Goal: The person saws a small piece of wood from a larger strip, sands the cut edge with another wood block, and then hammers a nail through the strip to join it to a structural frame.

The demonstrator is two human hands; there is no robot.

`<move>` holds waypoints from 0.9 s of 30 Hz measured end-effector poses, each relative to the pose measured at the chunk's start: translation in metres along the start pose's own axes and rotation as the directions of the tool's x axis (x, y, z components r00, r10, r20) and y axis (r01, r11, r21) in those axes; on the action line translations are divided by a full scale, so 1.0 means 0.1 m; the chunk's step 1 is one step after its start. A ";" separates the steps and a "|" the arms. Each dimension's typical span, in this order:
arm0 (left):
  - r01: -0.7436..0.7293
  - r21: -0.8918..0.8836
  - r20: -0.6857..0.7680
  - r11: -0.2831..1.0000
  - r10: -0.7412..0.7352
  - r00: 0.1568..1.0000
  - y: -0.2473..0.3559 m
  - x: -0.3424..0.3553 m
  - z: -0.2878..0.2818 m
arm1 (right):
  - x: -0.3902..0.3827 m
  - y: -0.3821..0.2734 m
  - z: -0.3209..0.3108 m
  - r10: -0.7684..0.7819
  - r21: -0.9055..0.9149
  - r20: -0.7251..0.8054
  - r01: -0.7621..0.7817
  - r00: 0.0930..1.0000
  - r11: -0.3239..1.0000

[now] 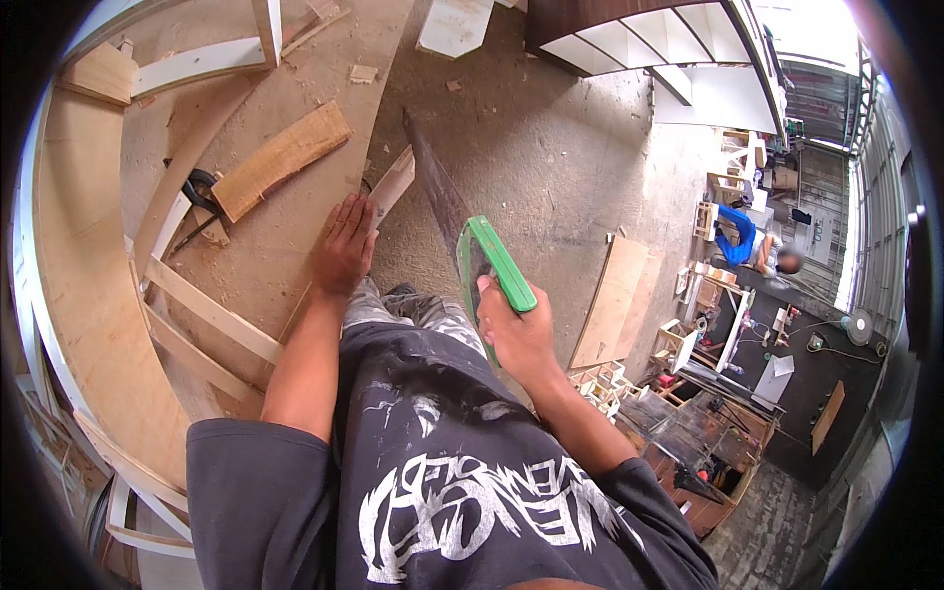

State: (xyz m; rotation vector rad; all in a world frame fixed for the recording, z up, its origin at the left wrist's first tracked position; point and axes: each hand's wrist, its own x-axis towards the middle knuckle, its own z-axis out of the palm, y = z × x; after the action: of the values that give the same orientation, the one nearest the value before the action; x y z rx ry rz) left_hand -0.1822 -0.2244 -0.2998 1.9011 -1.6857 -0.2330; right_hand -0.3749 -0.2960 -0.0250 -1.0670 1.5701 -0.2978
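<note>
My left hand is on a narrow wooden strip at the edge of the plywood work surface, fingers together and curved over it. My right hand is closed round the green handle of a handsaw. The long, dark saw blade angles forward just right of the strip's end, with a gap visible between them. Left of my left hand lie a short board and a black clamp. How the strip is supported under my hand is hidden.
White-painted frames and curved plywood surround the left side. A cabinet stands at the top. Boards lie on the concrete floor to the right. Beyond are a person in blue trousers and a cluttered workbench.
</note>
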 end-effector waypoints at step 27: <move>-0.008 0.012 -0.035 1.000 0.008 0.999 0.02 0.01 -0.02 | 0.65 0.07 0.21 -0.111 0.004 -0.009 0.111 0.994 0.994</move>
State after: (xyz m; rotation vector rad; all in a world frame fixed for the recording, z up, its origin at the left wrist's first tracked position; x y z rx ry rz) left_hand -0.1821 -0.2250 -0.2968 1.8958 -1.6745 -0.1859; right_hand -0.3547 -0.3340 -0.0790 -1.1529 1.5199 -0.3816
